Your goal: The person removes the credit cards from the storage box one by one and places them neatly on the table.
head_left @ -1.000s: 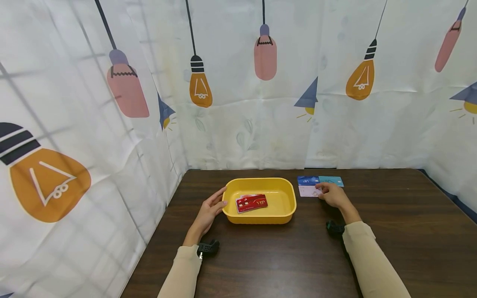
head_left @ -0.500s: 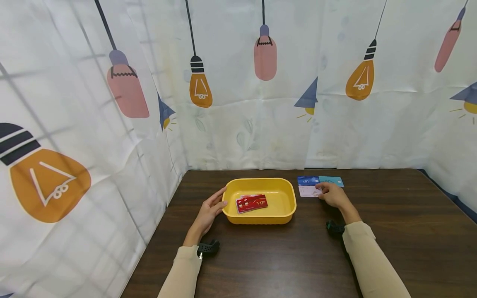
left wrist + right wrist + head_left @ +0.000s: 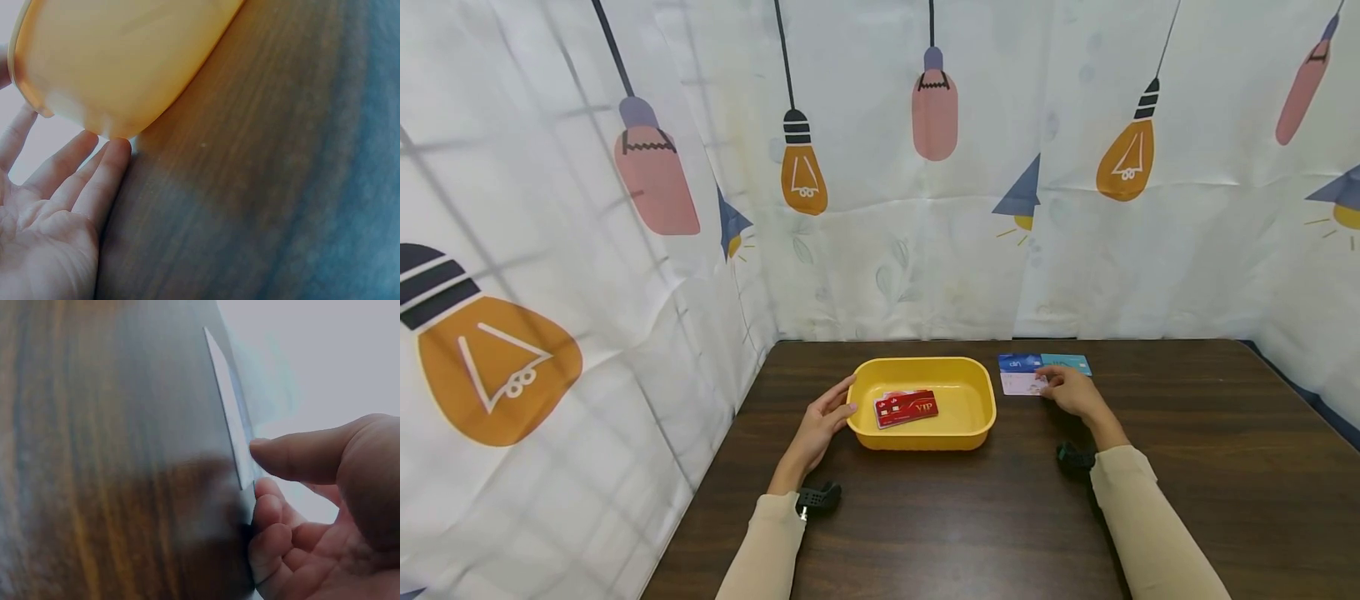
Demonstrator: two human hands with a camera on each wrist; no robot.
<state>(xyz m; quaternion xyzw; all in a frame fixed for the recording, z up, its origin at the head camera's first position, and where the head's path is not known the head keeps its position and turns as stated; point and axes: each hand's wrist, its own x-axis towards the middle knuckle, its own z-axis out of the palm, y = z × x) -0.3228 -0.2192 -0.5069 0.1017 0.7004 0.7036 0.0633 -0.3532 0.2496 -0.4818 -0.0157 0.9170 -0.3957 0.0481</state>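
A yellow plastic tray (image 3: 977, 417) stands on the dark wooden table. In the head view the left hand (image 3: 820, 429) is at the tray's left end, its fairly straight fingers touching the outer wall near the rim; the left wrist view shows several fingertips (image 3: 115, 147) against that wall. Inside the tray lie red VIP cards (image 3: 906, 408), overlapping. To the right, the right hand (image 3: 1070, 392) pinches the right end of a pale pink card (image 3: 1018, 384). In the right wrist view its thumb is on this card (image 3: 231, 419), the other fingers curled close by.
Behind the pink card lie a blue card (image 3: 1018, 362) and a teal card (image 3: 1071, 362), partly overlapped by the right hand in the head view. A patterned white curtain (image 3: 880, 275) rises behind the table (image 3: 940, 525) and along its left side. Both wrists wear dark straps.
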